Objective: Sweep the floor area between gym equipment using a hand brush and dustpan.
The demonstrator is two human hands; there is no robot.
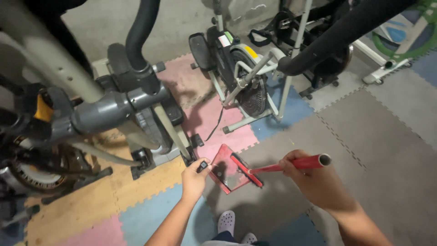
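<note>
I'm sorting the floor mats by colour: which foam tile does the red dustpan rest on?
The grey tile. The red dustpan lies on it, beside the pink tile rather than on it.

Dustpan on floor mats (broom head on it), exercise bike behind

Light is dim and even, indoor, probably overhead; no hard glare. Soft shadows fall on the floor mats under the exercise bike and around the dustpan. Left side is darkest, with machine detail lost in black there. Centre is reasonably sharp. The grey tube and black handlebar close to the lens are soft. Wide-angle stretch shows at the edges. Slight noise in the shadows.
</note>
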